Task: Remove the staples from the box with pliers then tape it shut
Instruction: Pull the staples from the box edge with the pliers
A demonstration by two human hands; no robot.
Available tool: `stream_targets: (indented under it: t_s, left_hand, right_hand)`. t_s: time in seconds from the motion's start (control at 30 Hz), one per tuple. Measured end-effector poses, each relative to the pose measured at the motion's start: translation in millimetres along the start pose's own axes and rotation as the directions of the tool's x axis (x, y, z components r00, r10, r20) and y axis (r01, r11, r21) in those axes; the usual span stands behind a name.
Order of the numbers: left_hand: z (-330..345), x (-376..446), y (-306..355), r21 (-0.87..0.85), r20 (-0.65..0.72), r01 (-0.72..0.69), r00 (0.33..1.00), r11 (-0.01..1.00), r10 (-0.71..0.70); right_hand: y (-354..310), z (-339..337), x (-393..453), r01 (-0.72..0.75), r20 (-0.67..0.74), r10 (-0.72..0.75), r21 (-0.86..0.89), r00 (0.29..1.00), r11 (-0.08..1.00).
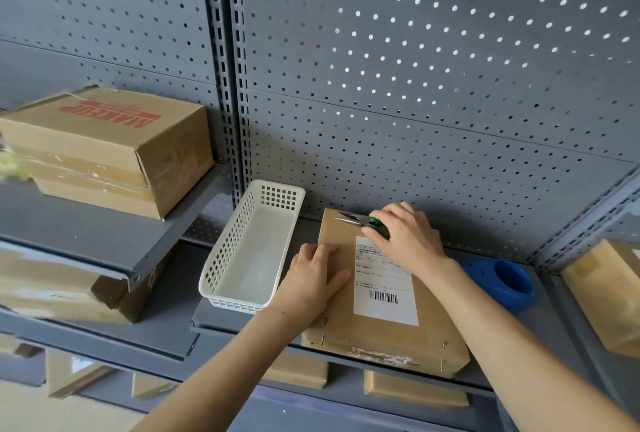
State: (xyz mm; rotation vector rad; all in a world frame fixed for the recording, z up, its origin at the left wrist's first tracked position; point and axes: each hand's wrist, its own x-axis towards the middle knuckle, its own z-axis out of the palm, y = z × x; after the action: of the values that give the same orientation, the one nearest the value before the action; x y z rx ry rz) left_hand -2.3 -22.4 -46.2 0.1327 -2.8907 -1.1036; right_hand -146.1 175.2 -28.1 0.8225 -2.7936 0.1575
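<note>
A flat brown cardboard box [349, 324] with a white shipping label [384, 279] lies on the grey shelf [242, 322]. Small metal staples show along its near edge. My left hand [317, 275] rests flat on the box's left side, fingers spread. My right hand [403, 232] grips green-handled needle-nose pliers [358, 219], whose open jaws point left over the box's far left corner. A blue tape dispenser [505, 281] stands on the shelf just right of the box, behind my right forearm.
A white plastic mesh basket [249, 251] sits to the left of the box, touching the shelf's front. A larger cardboard box [114, 151] with red print lies on the higher left shelf. More boxes fill the lower shelves and the right bay. Grey pegboard backs the shelving.
</note>
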Motion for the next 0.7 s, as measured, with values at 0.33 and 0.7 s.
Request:
stream_targets:
  t_s: [0.33,0.7]
  left_hand:
    - [-0.2,0.1,1.4,0.029,0.008,0.0,1.0,1.0,0.0]
    - [-2.6,-1.0,3.4,0.053,0.032,0.003,0.999,0.999,-0.005]
  right_hand:
    - [0.7,2.4,4.9,-0.022,-0.041,0.02,-0.045,0.999,0.999]
    - [-4.9,1.0,-3.2,0.021,-0.14,-0.036,-0.11,0.99,0.994]
